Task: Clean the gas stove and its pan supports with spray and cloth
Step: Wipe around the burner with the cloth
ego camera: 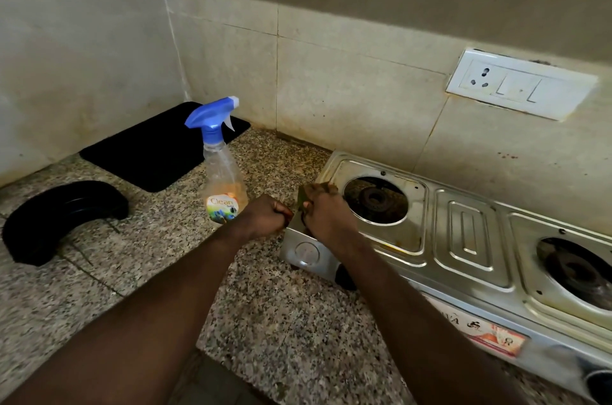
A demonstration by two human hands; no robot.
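Two hands crowd the left end of the pressed-steel stove (470, 239), hiding its corner.
Right hand (326, 215): fingers curled round a mostly covered greenish cloth (303, 195). Left hand (266, 215): fisted just beside it, hold unclear. The clear, blue-triggered spray bottle (222, 179) stands left of the stove on the speckled worktop (281, 321).

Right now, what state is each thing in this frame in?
Stove: stained, both burners bare, no supports on.
Spray bottle: upright on the counter, untouched.
Cloth: gripped by right hand, on the stove's left edge.
Left hand: curled by the stove corner; grip unclear.
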